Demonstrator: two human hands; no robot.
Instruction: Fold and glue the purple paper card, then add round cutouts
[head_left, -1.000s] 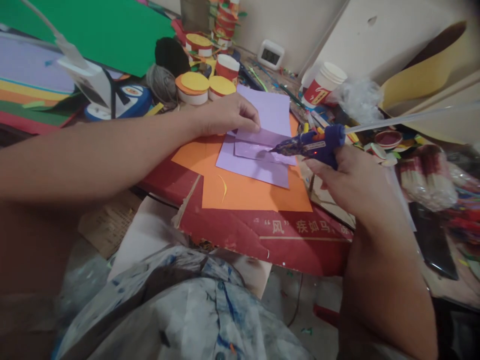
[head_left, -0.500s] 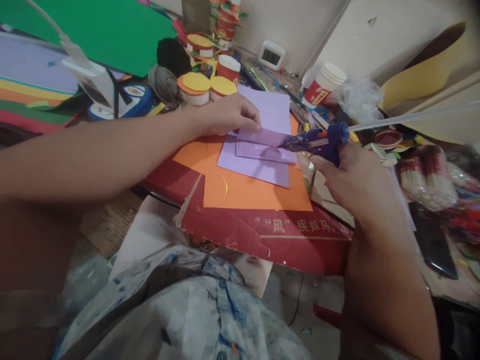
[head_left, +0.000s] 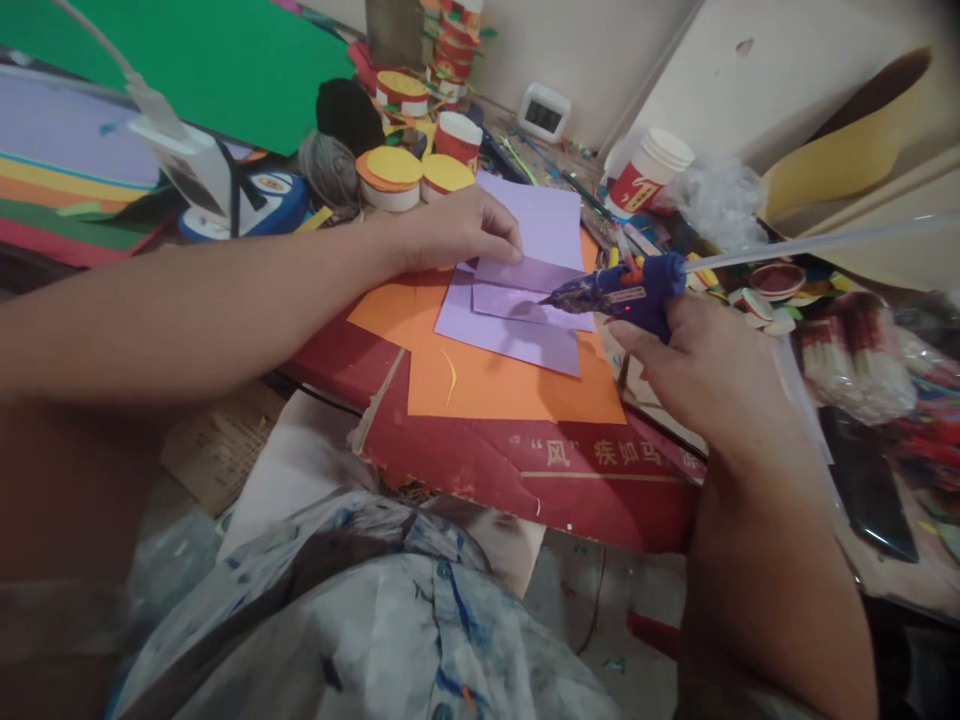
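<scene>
Over purple paper (head_left: 517, 347), your left hand (head_left: 471, 228) pinches a flap (head_left: 531, 273); your right hand (head_left: 709, 360) grips the glue gun (head_left: 646, 294); a slip could burn you.

The glue gun (head_left: 656, 290) (right hand (head_left: 709, 365) with it) has shifted left since half a second ago, its tip now nearer the purple strip's (head_left: 501, 301) middle.

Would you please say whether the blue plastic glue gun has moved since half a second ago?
Yes; against the white rectangular clock, the blue glue gun has shifted left in the picture.
</scene>
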